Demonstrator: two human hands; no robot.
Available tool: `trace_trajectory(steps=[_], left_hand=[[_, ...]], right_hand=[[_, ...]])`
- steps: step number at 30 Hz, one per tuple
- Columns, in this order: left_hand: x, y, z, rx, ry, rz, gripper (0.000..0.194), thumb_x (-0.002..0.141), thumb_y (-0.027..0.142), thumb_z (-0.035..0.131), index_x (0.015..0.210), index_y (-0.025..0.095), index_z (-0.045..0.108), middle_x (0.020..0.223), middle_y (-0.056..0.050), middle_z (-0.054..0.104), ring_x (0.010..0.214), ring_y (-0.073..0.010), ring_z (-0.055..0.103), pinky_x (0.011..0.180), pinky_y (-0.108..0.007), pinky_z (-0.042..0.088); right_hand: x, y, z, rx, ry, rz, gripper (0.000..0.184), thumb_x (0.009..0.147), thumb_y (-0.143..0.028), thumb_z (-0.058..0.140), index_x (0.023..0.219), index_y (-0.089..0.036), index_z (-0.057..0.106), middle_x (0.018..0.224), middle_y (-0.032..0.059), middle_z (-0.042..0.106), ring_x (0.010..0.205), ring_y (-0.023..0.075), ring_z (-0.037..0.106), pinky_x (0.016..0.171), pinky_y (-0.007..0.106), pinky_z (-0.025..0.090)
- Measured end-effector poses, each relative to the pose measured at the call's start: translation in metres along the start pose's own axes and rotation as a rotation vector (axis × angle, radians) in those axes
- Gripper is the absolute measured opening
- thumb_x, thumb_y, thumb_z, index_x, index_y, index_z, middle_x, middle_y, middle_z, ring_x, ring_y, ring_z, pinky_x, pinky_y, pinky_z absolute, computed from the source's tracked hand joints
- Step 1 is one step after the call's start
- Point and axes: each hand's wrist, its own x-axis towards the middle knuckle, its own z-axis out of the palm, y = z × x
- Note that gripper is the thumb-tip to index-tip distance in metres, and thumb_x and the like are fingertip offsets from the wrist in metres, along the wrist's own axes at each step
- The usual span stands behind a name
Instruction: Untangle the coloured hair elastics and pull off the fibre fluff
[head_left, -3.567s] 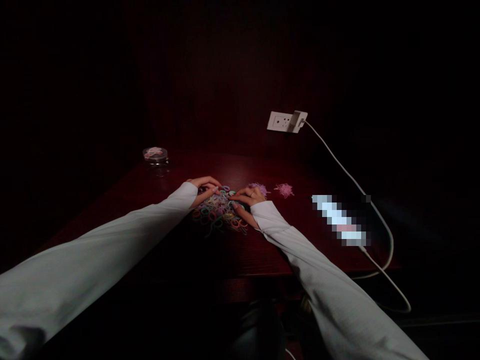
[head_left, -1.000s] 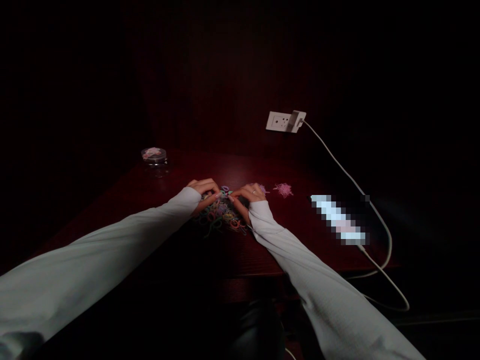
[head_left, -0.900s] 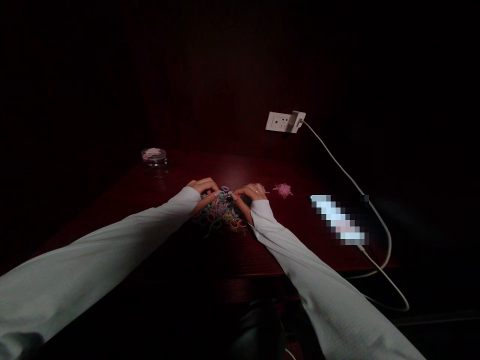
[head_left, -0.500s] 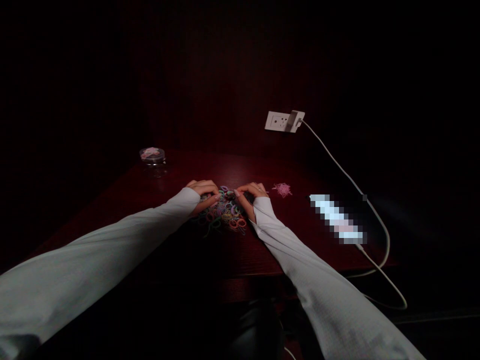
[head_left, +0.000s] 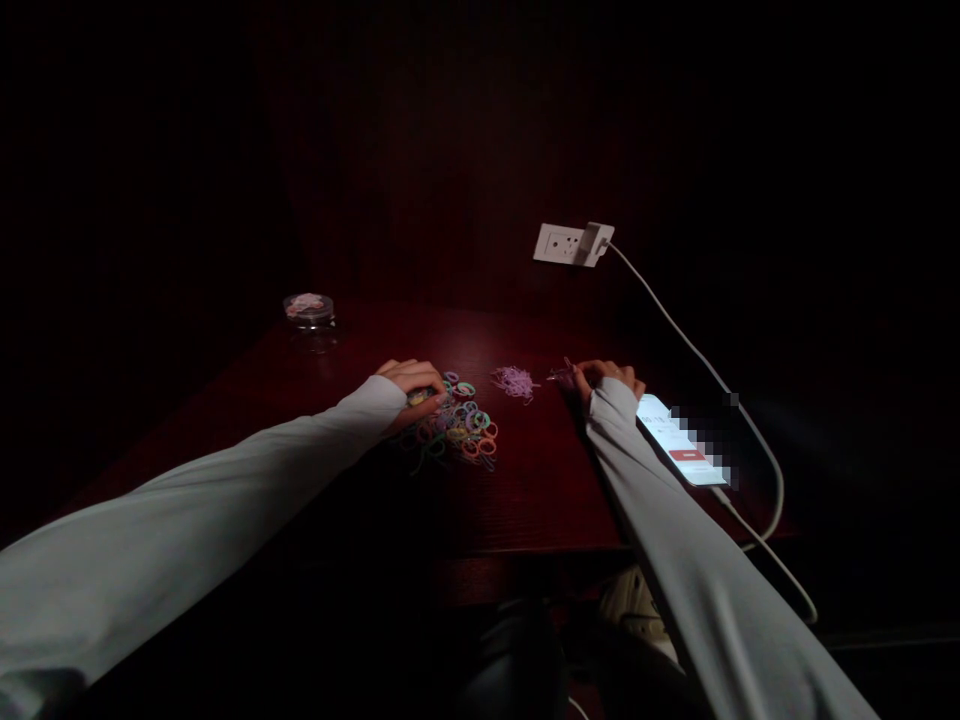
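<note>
A mixed heap of colourful small elastic hair bands (head_left: 457, 432) lies on the dark red table. My left hand (head_left: 414, 382) rests at the heap's left edge, fingers curled and thumb near the fingertips; what they hold, if anything, is hidden. Right of the heap is a small pile of thin purple bands (head_left: 514, 382). Farther right, my right hand (head_left: 611, 378) pinches what looks like a thin elastic band (head_left: 568, 363) above a second small pile of pinkish bands (head_left: 559, 377), which the fingers partly cover.
A lit phone (head_left: 679, 440) lies right of my right hand, with a white charging cable (head_left: 701, 355) running to a charger in the wall socket (head_left: 566, 245). A clear round jar (head_left: 310, 312) stands at the back left. The table's front edge (head_left: 517, 550) shows below.
My right hand has moved right, from the mixed heap to the pinkish pile, uncovering the purple pile. My left hand has stayed almost in place at the heap.
</note>
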Motion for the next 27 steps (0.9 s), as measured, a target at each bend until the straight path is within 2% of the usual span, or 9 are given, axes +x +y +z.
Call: trace_trajectory(steps=[5, 8, 13, 18, 20, 23, 27], left_hand=[[-0.001, -0.002, 0.001, 0.007, 0.001, 0.008, 0.027, 0.101, 0.04, 0.048, 0.099, 0.024, 0.07, 0.109, -0.002, 0.075, 0.104, -0.0194, 0.065, 0.093, -0.034, 0.037], [-0.001, -0.003, 0.001, 0.01, 0.003, 0.008, 0.027, 0.101, 0.039, 0.047, 0.099, 0.024, 0.07, 0.109, -0.002, 0.075, 0.103, -0.0193, 0.064, 0.092, -0.034, 0.037], [-0.001, -0.001, 0.002, 0.012, 0.021, -0.008, 0.027, 0.1, 0.038, 0.049, 0.099, 0.022, 0.071, 0.11, -0.003, 0.074, 0.105, -0.0209, 0.063, 0.092, -0.035, 0.037], [0.002, -0.011, 0.007, 0.022, 0.051, -0.048, 0.03, 0.101, 0.04, 0.043, 0.101, 0.024, 0.07, 0.111, -0.003, 0.073, 0.103, -0.0216, 0.06, 0.092, -0.036, 0.039], [0.004, -0.019, 0.01, 0.027, 0.085, -0.08, 0.033, 0.101, 0.039, 0.04, 0.098, 0.023, 0.069, 0.108, -0.004, 0.073, 0.101, -0.022, 0.06, 0.092, -0.037, 0.04], [0.005, -0.029, 0.014, 0.048, 0.134, -0.096, 0.034, 0.101, 0.041, 0.04, 0.092, 0.023, 0.067, 0.102, -0.004, 0.071, 0.097, -0.022, 0.059, 0.092, -0.037, 0.041], [0.006, -0.032, 0.015, 0.095, 0.171, -0.116, 0.035, 0.101, 0.042, 0.04, 0.08, 0.022, 0.059, 0.091, -0.003, 0.067, 0.088, -0.021, 0.056, 0.086, -0.035, 0.039]], right_hand=[[0.001, 0.001, 0.003, -0.015, -0.03, 0.073, 0.04, 0.098, -0.049, 0.048, 0.097, -0.022, 0.078, 0.104, 0.0125, 0.072, 0.108, 0.0336, 0.053, 0.092, 0.05, 0.035], [0.001, 0.002, 0.004, 0.019, -0.001, 0.117, 0.041, 0.099, -0.048, 0.046, 0.094, -0.022, 0.076, 0.105, 0.013, 0.072, 0.109, 0.0343, 0.054, 0.094, 0.052, 0.035], [-0.002, -0.004, 0.001, 0.075, 0.07, 0.069, 0.042, 0.102, -0.042, 0.039, 0.099, -0.019, 0.074, 0.109, 0.0162, 0.073, 0.112, 0.0369, 0.054, 0.095, 0.053, 0.033], [-0.01, -0.031, 0.002, 0.129, 0.066, -0.146, 0.033, 0.1, -0.038, 0.044, 0.093, -0.024, 0.073, 0.099, 0.0096, 0.073, 0.105, 0.03, 0.053, 0.095, 0.047, 0.032], [-0.018, -0.047, 0.004, 0.162, 0.02, -0.329, 0.028, 0.1, -0.037, 0.048, 0.097, -0.026, 0.074, 0.099, 0.0078, 0.073, 0.104, 0.0289, 0.053, 0.096, 0.046, 0.032], [-0.032, -0.07, 0.006, 0.187, -0.095, -0.554, 0.025, 0.1, -0.038, 0.053, 0.111, -0.03, 0.073, 0.111, 0.005, 0.074, 0.108, 0.0285, 0.052, 0.099, 0.046, 0.031], [-0.044, -0.089, 0.003, 0.221, -0.18, -0.609, 0.024, 0.1, -0.041, 0.057, 0.114, -0.031, 0.074, 0.116, 0.0039, 0.074, 0.11, 0.0283, 0.052, 0.101, 0.046, 0.031]])
